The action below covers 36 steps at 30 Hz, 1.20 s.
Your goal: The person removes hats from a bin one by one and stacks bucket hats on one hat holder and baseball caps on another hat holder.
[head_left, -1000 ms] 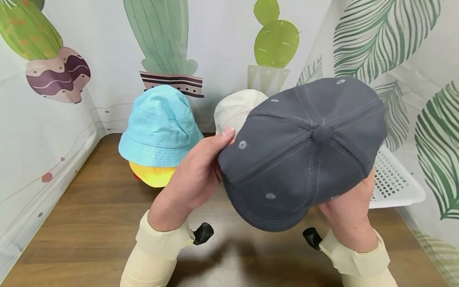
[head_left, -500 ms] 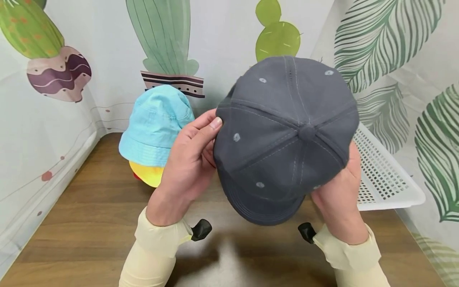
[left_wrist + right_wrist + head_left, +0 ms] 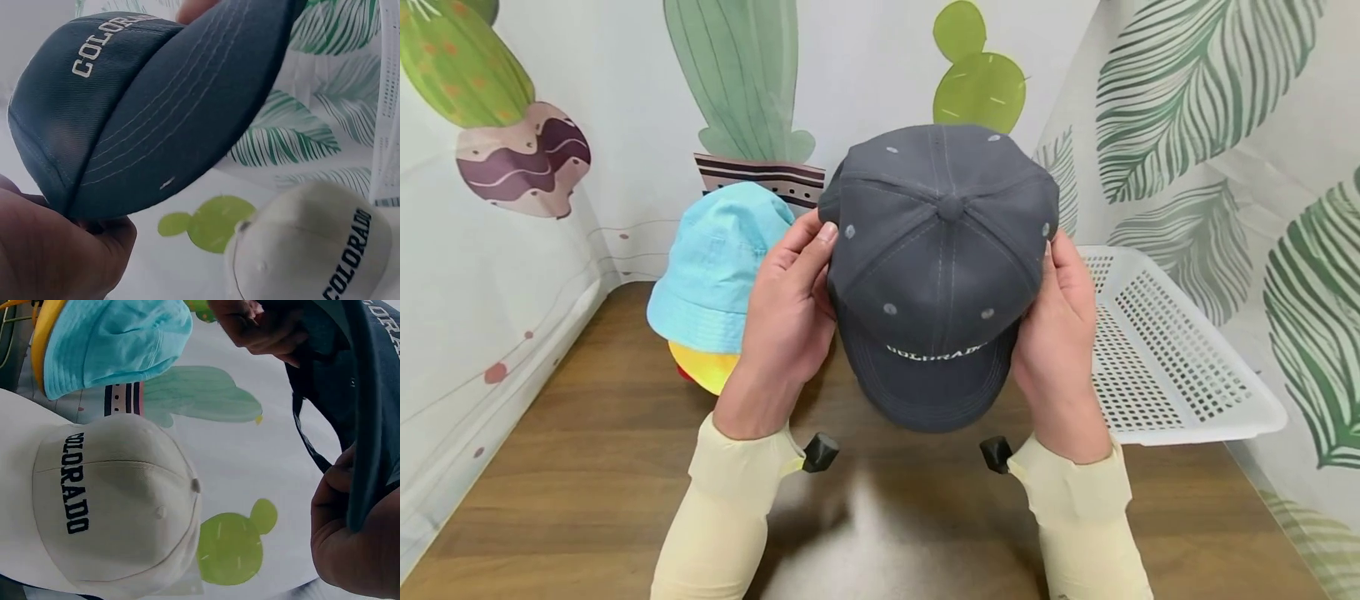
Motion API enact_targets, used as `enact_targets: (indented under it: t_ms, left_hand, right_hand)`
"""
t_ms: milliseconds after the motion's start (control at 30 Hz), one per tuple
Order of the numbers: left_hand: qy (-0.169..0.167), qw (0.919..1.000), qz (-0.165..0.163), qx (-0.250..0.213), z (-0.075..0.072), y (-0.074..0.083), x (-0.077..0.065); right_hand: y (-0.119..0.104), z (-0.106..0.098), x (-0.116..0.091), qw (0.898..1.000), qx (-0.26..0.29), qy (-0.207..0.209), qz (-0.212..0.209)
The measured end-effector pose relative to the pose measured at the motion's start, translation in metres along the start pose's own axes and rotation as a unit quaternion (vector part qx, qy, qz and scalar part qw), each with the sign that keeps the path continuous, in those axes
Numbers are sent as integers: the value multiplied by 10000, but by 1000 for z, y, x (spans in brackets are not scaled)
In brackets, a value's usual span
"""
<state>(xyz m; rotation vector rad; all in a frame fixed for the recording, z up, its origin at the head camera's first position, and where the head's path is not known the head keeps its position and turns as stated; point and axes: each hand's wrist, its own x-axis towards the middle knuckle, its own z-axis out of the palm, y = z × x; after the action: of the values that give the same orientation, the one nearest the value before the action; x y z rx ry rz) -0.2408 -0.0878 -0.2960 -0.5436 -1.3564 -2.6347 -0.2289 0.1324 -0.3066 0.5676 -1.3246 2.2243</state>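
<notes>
A dark grey-blue baseball cap [image 3: 943, 267], lettered COLORADO above its brim, is held up over the table with the brim toward me. My left hand [image 3: 786, 312] pinches its left edge, thumb outside and fingers under the rim. On the opposite edge, my right hand [image 3: 1063, 333] grips it in the same way. The left wrist view shows the lettering and brim of the dark cap [image 3: 144, 106] from below. Behind it stands a cream cap [image 3: 119, 506], also marked COLORADO, seen in both wrist views; in the head view the dark cap hides it.
At the back left, a light blue bucket hat [image 3: 715, 275] sits over a yellow one [image 3: 700, 362], with a sliver of red beneath. A white perforated basket [image 3: 1262, 417] stands at the right. Patterned cloth [image 3: 865, 75] hangs behind the wooden table [image 3: 550, 500].
Both hands have moved the dark cap leftward and straightened it from its slant, so the front lettering shows. More of the basket is uncovered, and the cream cap has gone from the head view.
</notes>
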Motion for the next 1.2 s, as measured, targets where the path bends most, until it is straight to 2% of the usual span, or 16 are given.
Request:
enact_targets:
  t_ms: [300,500,700,833,1033,1200]
  left_hand:
    - [171,9999,-19,2,-10,-12,15]
    - [272,9994,-43,217,-21,-21,24]
    - [303,9983,-262,420,-30,-29,29]
    - [198,9972,-485,533,-34,-33,33]
    - [337,9932,-863,700,-38,-36,36]
    - [352,9907,-991,860,-41,-43,38]
  right_hand:
    - [15,-4,10,9986,-358,217,323]
    - [29,-8,15,9959,-670,376,472]
    - [48,-14,19,9930,-916,417,617]
    - [59,-19,24,9906,-1023,508,753]
    - [73,-24,29,9880,-1016,564,1015]
    - [80,-27,28,9852,-1149,578,1133]
